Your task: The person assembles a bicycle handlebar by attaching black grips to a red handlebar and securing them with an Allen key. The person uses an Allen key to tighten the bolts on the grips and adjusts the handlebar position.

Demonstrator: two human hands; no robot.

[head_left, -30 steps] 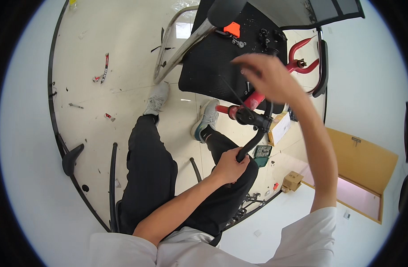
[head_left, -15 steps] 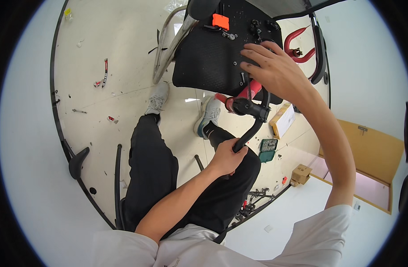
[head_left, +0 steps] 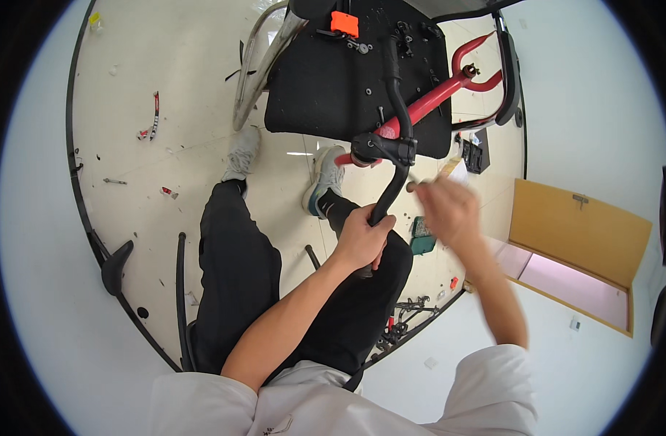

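My left hand (head_left: 363, 236) is wrapped round the near end of a black bicycle handlebar (head_left: 392, 195). A black stem (head_left: 380, 148) clamps the bar at its middle and joins a red bicycle fork (head_left: 436, 100), whose prongs point to the far right. The bar's far half lies over the black chair seat (head_left: 304, 94). Right of the stem, apart from the bar, my right hand (head_left: 451, 208) is blurred with its fingers curled in. A small dark thing shows at its fingertips, too smeared to name.
On the seat lie an orange block (head_left: 344, 25), small bolts, washers and black parts. A green case (head_left: 422, 236) sits open on the floor, near a black tool case (head_left: 475, 154). A bicycle saddle (head_left: 116, 267) rests by the left wall. Metal parts (head_left: 413, 312) lie lower right.
My right hand has left the bar's far half and come back toward me, right of the stem. My left hand still grips the bar. The whole view has shifted slightly.
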